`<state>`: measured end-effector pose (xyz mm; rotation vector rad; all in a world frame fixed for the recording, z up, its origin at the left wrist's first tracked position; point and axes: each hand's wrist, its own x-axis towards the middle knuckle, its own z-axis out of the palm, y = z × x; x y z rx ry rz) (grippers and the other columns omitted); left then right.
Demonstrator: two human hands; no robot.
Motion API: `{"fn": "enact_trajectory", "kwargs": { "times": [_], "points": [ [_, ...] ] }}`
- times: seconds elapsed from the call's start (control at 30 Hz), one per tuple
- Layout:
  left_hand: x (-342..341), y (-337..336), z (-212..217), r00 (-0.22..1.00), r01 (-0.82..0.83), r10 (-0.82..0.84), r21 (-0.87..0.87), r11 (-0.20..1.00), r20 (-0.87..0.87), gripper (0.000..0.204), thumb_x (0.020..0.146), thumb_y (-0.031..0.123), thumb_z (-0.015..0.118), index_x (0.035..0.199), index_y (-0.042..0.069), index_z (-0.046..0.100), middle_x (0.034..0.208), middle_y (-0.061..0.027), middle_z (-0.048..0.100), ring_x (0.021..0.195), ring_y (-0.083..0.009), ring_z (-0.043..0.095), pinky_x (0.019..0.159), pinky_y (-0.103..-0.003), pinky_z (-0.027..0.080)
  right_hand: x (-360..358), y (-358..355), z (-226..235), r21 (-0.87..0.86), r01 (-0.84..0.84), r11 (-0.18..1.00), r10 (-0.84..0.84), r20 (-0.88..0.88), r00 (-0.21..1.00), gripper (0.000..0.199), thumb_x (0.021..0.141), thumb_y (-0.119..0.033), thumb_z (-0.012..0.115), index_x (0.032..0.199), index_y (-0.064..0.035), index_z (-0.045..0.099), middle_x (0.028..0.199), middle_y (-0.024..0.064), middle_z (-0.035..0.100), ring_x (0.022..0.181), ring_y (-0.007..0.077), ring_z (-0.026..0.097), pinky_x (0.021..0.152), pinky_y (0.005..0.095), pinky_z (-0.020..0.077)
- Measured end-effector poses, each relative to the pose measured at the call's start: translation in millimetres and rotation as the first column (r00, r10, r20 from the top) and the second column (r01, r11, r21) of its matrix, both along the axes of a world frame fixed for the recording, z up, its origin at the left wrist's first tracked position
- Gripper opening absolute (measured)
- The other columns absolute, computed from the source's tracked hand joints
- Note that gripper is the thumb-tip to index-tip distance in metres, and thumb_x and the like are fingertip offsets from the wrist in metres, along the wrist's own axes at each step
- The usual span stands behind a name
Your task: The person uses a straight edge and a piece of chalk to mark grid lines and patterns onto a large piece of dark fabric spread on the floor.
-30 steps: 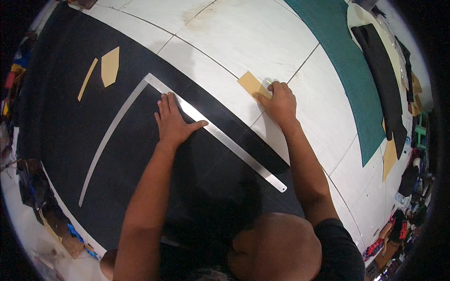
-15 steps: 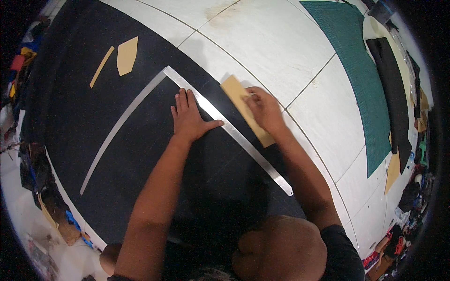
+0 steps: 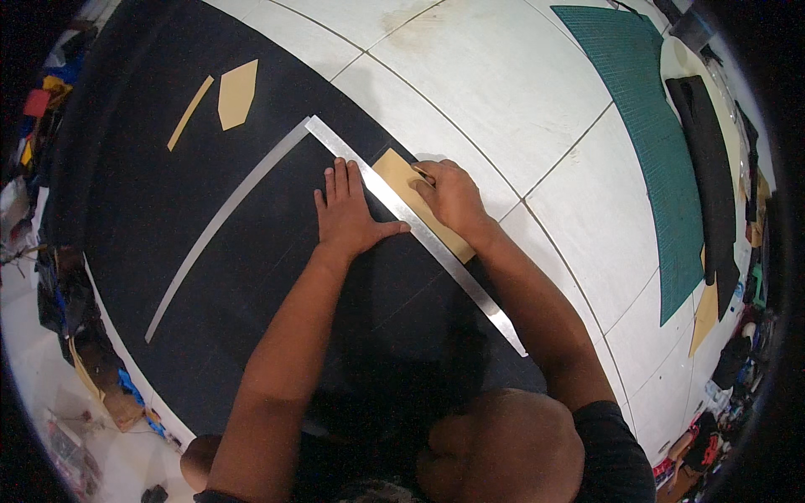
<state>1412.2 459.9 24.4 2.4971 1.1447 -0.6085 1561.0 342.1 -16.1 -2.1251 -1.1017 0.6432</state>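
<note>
A metal L-shaped square ruler (image 3: pixel 436 243) lies on a large black sheet (image 3: pixel 251 277), its straight arm running down to the right and its curved arm to the left. My left hand (image 3: pixel 346 214) rests spread on the sheet and the straight arm, thumb stretched across the metal. Along the other side of that arm lies a tan rectangular card template (image 3: pixel 392 168), touching or nearly touching its edge. Over the card, the fingers of my right hand (image 3: pixel 455 197) are pinched on a small slim tool; its kind is too small to make out.
Two more tan card pieces, a narrow strip (image 3: pixel 190 113) and a wider polygon (image 3: pixel 239 95), lie at the sheet's far left. White floor tiles (image 3: pixel 579 226) extend to the right. Beyond are a green cutting mat (image 3: pixel 637 151) and a rolled black material (image 3: pixel 708 168).
The tan card has moved left, from apart from the ruler to beside its straight arm. My right hand has moved left with it. My left hand stays on the ruler.
</note>
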Motion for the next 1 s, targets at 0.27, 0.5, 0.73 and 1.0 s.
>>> {"fn": "enact_trajectory", "kwargs": {
  "times": [0.27, 0.5, 0.73, 1.0],
  "points": [
    [0, 2, -3, 1.000, -0.008, 0.008, -0.007, 1.000, -0.006, 0.146, 0.057, 0.072, 0.085, 0.160, 0.003, 0.008, 0.167, -0.0216, 0.005, 0.155, -0.0379, 0.006, 0.122, -0.059, 0.016, 7, 0, -5, 0.014, 0.005, 1.000, -0.005, -0.012, 1.000, 0.030, 0.091, -0.025, 0.067, 0.114, -0.0079, 0.072, 0.096, 0.0202, 0.066, 0.093, 0.0375, 0.066, 0.083, 0.0463, 0.0532],
    [1, 2, -3, 1.000, -0.011, 0.011, -0.012, 1.000, -0.011, 0.145, 0.058, 0.070, 0.085, 0.159, 0.003, 0.008, 0.167, -0.0218, 0.005, 0.155, -0.0387, 0.006, 0.121, -0.061, 0.017, 4, 0, -5, 0.019, 0.013, 1.000, -0.013, -0.017, 1.000, 0.029, 0.092, -0.025, 0.067, 0.115, -0.0080, 0.072, 0.097, 0.0200, 0.066, 0.092, 0.0375, 0.066, 0.082, 0.0470, 0.0533],
    [4, 2, -3, 1.000, -0.006, 0.005, -0.016, 1.000, -0.031, 0.143, 0.059, 0.070, 0.084, 0.159, 0.002, 0.008, 0.167, -0.0225, 0.003, 0.155, -0.0398, 0.005, 0.120, -0.061, 0.018, 3, -2, -7, 0.069, 0.000, 0.998, 0.000, 0.002, 1.000, 0.030, 0.092, -0.026, 0.067, 0.115, -0.0072, 0.072, 0.097, 0.0190, 0.068, 0.092, 0.0376, 0.067, 0.082, 0.0460, 0.0538],
    [-18, -25, -11, 0.690, -0.178, 0.500, -0.547, 0.818, 0.523, 0.063, 0.087, 0.040, 0.077, 0.129, -0.002, 0.057, 0.122, -0.0186, 0.061, 0.113, -0.0280, 0.060, 0.095, -0.041, 0.050, 2, -25, 19, 0.070, 0.229, 0.971, -0.154, -0.549, 0.821, 0.034, 0.096, -0.028, 0.068, 0.115, -0.0011, 0.070, 0.096, 0.0128, 0.073, 0.086, 0.0203, 0.070, 0.079, 0.0330, 0.0543]
  ]
}}
